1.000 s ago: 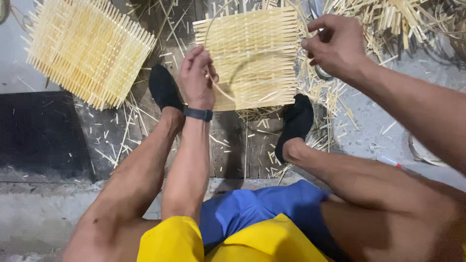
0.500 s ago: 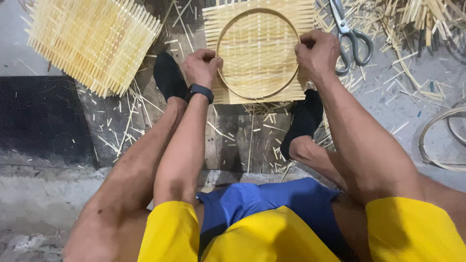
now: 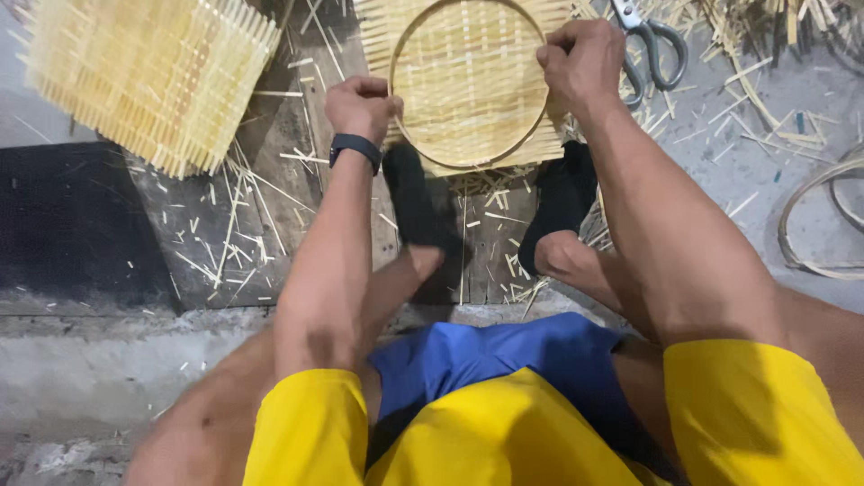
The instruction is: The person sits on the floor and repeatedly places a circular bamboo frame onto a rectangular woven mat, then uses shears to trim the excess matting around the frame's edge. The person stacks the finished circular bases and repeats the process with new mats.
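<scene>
A square woven bamboo mat (image 3: pixel 468 81) lies on the floor between my feet, with a round bamboo hoop (image 3: pixel 401 135) pressed onto it. My left hand (image 3: pixel 360 106), with a dark wristband, grips the hoop's left rim against the mat. My right hand (image 3: pixel 583 61) grips the hoop's right rim. Both fists are closed around the rim and mat edge. My two black-socked feet (image 3: pixel 565 202) rest just below the mat's near edge.
A stack of woven bamboo mats (image 3: pixel 144 76) lies at the upper left. Scissors (image 3: pixel 650 40) sit right of the mat. Loose bamboo strips (image 3: pixel 774 36) litter the upper right, and coiled bamboo hoops (image 3: pixel 814 225) lie at the right edge. Splinters cover the wooden board (image 3: pixel 270 207).
The hoop has been set down over the mat. My right hand came down from the raised position to the hoop's right rim, and both hands now press it in place.
</scene>
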